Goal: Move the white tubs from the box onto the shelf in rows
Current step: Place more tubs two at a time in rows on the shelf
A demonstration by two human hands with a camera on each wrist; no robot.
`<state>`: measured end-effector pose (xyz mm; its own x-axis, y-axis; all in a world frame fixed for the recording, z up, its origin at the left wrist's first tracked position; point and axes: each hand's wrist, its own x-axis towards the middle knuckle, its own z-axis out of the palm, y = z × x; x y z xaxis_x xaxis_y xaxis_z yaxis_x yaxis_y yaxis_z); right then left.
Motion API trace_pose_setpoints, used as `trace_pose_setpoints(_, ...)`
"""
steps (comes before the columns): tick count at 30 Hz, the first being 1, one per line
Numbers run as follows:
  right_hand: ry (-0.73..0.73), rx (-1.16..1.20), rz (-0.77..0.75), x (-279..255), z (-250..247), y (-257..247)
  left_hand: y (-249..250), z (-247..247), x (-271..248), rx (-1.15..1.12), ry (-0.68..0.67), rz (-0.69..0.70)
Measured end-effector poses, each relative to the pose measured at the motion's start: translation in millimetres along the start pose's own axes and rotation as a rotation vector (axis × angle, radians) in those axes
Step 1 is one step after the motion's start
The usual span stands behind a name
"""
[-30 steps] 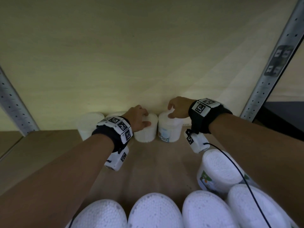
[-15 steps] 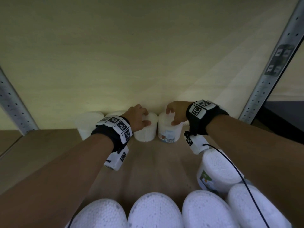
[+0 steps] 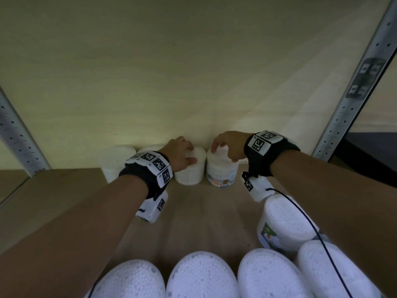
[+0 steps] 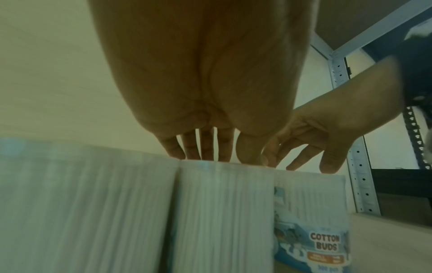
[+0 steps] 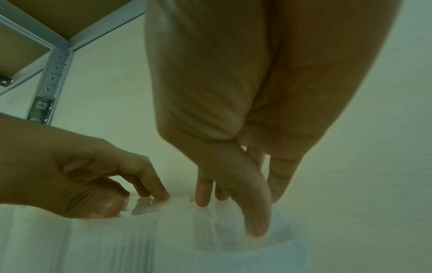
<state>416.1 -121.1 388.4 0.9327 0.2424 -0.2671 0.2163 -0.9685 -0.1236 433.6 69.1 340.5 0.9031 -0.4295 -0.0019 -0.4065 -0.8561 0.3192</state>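
Still filling the back row.
My left hand (image 3: 181,154) and right hand (image 3: 228,147) each hold a tub; beside them two stand, behind my wrists five wait.

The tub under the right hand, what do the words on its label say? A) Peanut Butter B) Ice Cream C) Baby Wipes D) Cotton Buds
D: the label low on the front of the tub under the right hand reads "COTTON BUDS", and the left wrist view shows it too.

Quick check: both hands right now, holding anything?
Left hand: grips the plain white tub from above.
Right hand: grips the cotton buds tub by its top.
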Motion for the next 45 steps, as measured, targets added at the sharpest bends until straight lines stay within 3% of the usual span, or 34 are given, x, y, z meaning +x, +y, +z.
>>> trace_pose_setpoints(6,0.066,-0.017,0.092,0.7,2.2,-2.4,0.3,0.0,-1.2,-0.009,0.005,0.002)
trace_pose_setpoints(9,0.009,-0.087,0.174,3.7,5.0,-1.2,1.1,-1.0,-1.6,-0.003,0.003,0.002)
trace_pose_setpoints(18,0.024,-0.161,0.138,3.0,6.4,-2.4,3.8,-4.2,-1.7,0.012,-0.037,0.006)
trace_pose_setpoints(31,0.051,-0.204,0.115,5.3,9.0,0.6,9.5,-25.5,-4.1,-0.028,-0.264,0.098)
trace_pose_setpoints(38,0.068,-0.215,0.106,6.8,11.1,5.0,17.9,-8.4,-4.1,-0.002,0.002,0.003)
trace_pose_setpoints(45,0.071,-0.221,0.094,8.3,12.3,7.9,22.5,4.0,-1.8,0.12,0.047,-0.076)
